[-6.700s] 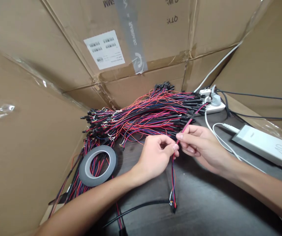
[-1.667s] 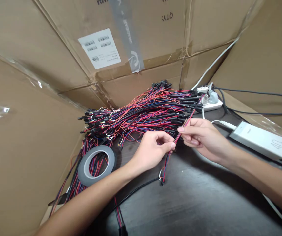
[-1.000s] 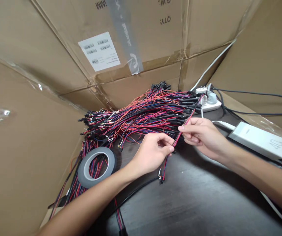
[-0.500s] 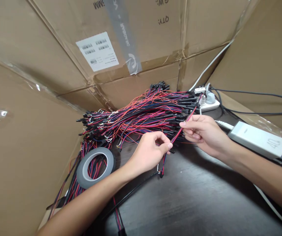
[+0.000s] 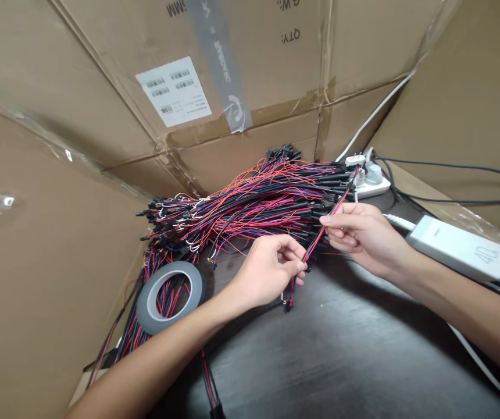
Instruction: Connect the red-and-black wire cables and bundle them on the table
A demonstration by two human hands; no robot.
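Between my two hands runs a thin wire harness of red, black and blue wires, slanting up to the right. My left hand pinches it near its lower part, thumb against fingers. Higher up, my right hand grips the same wires between thumb and forefinger. Below my left hand the harness hangs down to a small black connector. Its upper end reaches toward the power strip. Behind my hands lies a large pile of similar wire harnesses with black connectors.
A grey roll of tape rests on more wires at the left. To the right sit a white power strip and a white power adapter with cables. Cardboard walls surround the dark table at the back and sides.
My left hand's fingers have shifted slightly on the wires, and the hanging connector has moved a little to the right. My right hand stays nearly still.
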